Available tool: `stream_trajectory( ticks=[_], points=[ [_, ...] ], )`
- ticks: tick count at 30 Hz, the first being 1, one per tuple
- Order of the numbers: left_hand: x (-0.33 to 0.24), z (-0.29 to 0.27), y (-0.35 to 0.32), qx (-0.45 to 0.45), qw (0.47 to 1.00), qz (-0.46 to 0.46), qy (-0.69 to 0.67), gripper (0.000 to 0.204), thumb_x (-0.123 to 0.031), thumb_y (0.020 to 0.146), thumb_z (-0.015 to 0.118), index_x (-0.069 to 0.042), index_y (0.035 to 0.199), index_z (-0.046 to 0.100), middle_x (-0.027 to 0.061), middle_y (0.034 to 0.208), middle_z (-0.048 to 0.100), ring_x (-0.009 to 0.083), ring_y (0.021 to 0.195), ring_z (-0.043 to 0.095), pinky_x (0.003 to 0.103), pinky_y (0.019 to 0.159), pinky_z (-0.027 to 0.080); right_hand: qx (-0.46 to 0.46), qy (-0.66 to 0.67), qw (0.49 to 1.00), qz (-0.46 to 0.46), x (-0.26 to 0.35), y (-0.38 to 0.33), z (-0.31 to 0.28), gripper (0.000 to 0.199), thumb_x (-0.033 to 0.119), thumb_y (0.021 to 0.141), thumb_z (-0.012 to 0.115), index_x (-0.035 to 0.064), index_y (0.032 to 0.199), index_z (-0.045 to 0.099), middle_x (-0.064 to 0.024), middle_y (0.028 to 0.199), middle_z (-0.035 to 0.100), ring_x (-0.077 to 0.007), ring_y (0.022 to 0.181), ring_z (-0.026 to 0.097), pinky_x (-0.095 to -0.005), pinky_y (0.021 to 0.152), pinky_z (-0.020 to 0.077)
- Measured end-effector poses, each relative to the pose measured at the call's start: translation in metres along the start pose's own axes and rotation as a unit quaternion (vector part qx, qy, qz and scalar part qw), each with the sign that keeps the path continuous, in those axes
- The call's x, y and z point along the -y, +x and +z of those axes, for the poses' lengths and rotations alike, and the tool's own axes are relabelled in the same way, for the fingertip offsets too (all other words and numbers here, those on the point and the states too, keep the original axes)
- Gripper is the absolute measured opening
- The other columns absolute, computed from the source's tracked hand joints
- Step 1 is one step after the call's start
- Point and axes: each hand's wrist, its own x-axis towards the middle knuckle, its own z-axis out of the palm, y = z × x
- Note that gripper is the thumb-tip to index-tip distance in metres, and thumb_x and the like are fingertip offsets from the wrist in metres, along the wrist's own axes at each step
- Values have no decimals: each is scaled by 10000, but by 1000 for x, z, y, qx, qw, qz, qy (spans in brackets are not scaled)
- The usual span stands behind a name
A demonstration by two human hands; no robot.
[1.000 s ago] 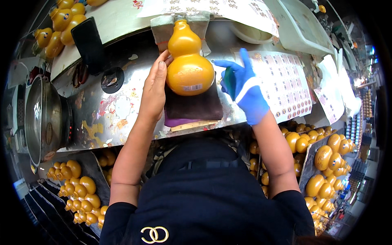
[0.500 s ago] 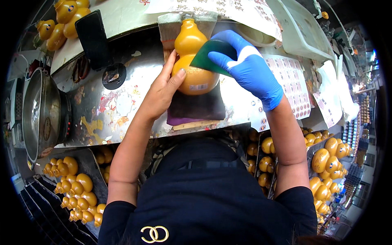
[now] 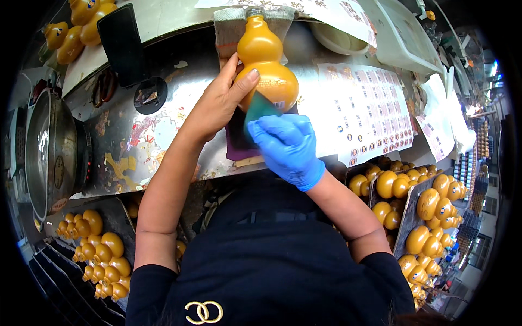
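A yellow gourd-shaped bottle [image 3: 261,46] lies on its back on a dark cloth pad, its neck pointing away from me. My bare left hand [image 3: 224,98] grips its left side, thumb on top near the waist and fingers round the edge. In a blue glove, my right hand [image 3: 287,144] pinches a green flat scraper [image 3: 261,110]. The scraper's upper part lies against the bottle's lower bulb, beside a small pale label. Folded cloth [image 3: 237,142] with a purple edge shows under the bottle's base. A grey knit cloth [image 3: 228,30] lies beneath the neck.
Sticker sheets [image 3: 375,108] lie on the metal bench to the right. On the left are a metal pan [image 3: 51,157], a phone [image 3: 124,46] and a round black stand [image 3: 150,95]. A clear plastic bin [image 3: 408,41] stands far right. Trays of yellow gourd bottles [image 3: 106,255] flank me below.
My right hand has swept the green scraper down and left, from the bottle's right side to its lower end. The bottle has shifted slightly right and away, with my left hand still on it.
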Motion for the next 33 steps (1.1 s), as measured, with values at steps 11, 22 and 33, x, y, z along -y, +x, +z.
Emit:
stream_trajectory(
  ticks=[11, 22, 33],
  points=[
    [15, -4, 1, -15, 999, -18, -30, 663, -441, 974, 462, -25, 1457, 278, 154, 1346, 475, 209, 1260, 451, 303, 1048, 347, 67, 52, 995, 61, 10, 1, 8, 295, 35, 664, 700, 64, 949, 626, -55, 989, 571, -231, 775, 583, -333, 641, 487],
    [29, 27, -13, -127, 982, 64, 127, 836, -567, 943, 435, -14, 1491, 132, 225, 1435, 351, 311, 1321, 384, 380, 1079, 313, -92, 178, 856, 476, -19, -2, -19, 430, 243, 868, 690, -20, 1139, 483, -152, 972, 622, -184, 858, 619, -306, 749, 502],
    [16, 32, -13, -130, 990, 33, 50, 693, -457, 1003, 365, 9, 1481, 182, 187, 1452, 346, 253, 1344, 355, 330, 1102, 264, -118, 220, 833, 495, -37, -1, -36, 362, 151, 862, 669, -16, 1141, 510, -104, 995, 615, -141, 878, 586, -268, 776, 486]
  ],
)
